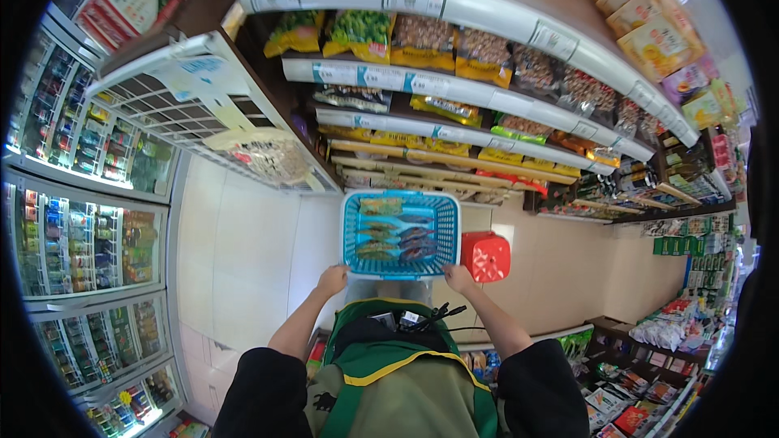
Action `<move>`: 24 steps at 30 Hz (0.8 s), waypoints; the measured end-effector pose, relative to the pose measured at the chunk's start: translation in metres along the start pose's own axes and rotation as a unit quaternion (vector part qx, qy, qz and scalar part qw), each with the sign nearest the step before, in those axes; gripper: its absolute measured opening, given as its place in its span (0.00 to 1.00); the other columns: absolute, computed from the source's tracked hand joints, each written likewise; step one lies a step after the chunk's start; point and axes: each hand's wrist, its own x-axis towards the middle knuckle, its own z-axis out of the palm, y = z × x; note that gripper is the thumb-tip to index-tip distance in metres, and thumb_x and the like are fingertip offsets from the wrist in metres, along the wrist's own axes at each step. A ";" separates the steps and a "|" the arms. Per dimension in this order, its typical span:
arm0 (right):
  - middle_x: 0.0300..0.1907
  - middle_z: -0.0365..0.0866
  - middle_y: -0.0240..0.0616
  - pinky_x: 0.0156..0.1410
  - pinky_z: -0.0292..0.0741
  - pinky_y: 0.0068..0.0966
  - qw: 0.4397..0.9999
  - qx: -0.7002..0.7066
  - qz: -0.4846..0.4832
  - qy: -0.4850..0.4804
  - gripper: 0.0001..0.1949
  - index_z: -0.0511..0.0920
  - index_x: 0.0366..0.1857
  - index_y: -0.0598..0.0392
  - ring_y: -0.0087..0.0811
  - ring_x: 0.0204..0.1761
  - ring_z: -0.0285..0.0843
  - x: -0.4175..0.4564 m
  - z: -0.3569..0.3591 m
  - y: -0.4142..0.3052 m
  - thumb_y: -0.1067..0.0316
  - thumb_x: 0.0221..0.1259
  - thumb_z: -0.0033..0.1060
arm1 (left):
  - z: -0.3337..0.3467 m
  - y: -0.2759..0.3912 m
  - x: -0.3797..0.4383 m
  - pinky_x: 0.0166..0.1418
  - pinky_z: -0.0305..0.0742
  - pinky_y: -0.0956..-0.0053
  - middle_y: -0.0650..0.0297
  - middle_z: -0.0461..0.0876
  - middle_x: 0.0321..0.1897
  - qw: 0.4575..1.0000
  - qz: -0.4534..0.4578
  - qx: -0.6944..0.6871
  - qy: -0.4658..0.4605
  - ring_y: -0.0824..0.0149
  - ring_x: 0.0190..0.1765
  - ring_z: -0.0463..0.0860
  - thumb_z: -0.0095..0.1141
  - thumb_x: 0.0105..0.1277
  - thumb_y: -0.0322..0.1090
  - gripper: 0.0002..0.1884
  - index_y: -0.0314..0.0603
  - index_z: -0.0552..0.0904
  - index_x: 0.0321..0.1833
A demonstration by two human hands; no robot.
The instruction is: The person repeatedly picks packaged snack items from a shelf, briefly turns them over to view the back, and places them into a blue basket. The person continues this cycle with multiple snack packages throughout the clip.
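Observation:
A blue plastic basket (450,234) is in front of me at the middle of the view, its near corners at my hands. Inside stand several small packets in two rows, with a flatter yellowish packet (381,206) at the far left. My left hand (333,280) closes on the near left corner of the rim. The near right corner is gripped by my right hand (459,278). Just right of the basket, a red plastic stool or lidded container (489,257) stands on the tiled floor. A green apron (380,356) with yellow edging covers my front.
Store shelves with bagged dry goods (423,39) rise ahead. A white wire rack (182,103) juts out at the left, holding a hanging bag (268,155). Glass-door drink coolers (91,243) line the far left. Low shelves of packets (633,389) stand behind at the right.

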 end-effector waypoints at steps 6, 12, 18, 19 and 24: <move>0.40 0.86 0.50 0.49 0.81 0.36 0.987 0.106 0.092 0.075 0.14 0.84 0.48 0.53 0.45 0.43 0.86 -0.028 -0.042 -0.024 0.70 0.59 0.54 | -0.062 0.056 0.018 0.53 0.79 0.58 0.48 0.86 0.43 0.992 0.069 -0.099 0.041 0.47 0.45 0.85 0.51 0.64 0.30 0.14 0.40 0.85 0.49; 0.43 0.83 0.57 0.53 0.79 0.43 0.979 0.057 -0.023 0.195 0.15 0.83 0.49 0.53 0.56 0.44 0.82 -0.002 -0.155 -0.059 0.69 0.56 0.57 | -0.154 0.188 0.053 0.50 0.80 0.62 0.50 0.86 0.45 0.975 0.195 -0.079 0.075 0.53 0.47 0.85 0.52 0.68 0.29 0.13 0.37 0.84 0.51; 0.50 0.81 0.52 0.61 0.74 0.39 0.847 0.034 -0.216 0.485 0.15 0.78 0.50 0.60 0.51 0.56 0.78 -0.026 -0.380 -0.133 0.77 0.58 0.55 | -0.249 0.405 0.049 0.50 0.79 0.71 0.55 0.86 0.45 0.895 0.386 -0.131 0.180 0.60 0.49 0.85 0.52 0.67 0.23 0.12 0.34 0.83 0.50; 0.50 0.81 0.50 0.62 0.74 0.38 0.844 0.041 -0.222 0.487 0.14 0.78 0.49 0.59 0.50 0.57 0.77 -0.034 -0.422 -0.137 0.77 0.58 0.55 | -0.263 0.441 0.049 0.52 0.78 0.71 0.54 0.86 0.46 0.872 0.429 -0.135 0.192 0.61 0.50 0.85 0.51 0.67 0.21 0.12 0.33 0.83 0.50; 0.53 0.79 0.45 0.55 0.78 0.37 0.724 -0.143 -0.316 0.596 0.16 0.76 0.51 0.54 0.48 0.52 0.80 -0.096 -0.610 -0.201 0.77 0.57 0.57 | -0.323 0.581 0.063 0.55 0.78 0.67 0.50 0.84 0.47 0.808 0.497 -0.081 0.306 0.52 0.50 0.85 0.54 0.63 0.21 0.14 0.35 0.82 0.51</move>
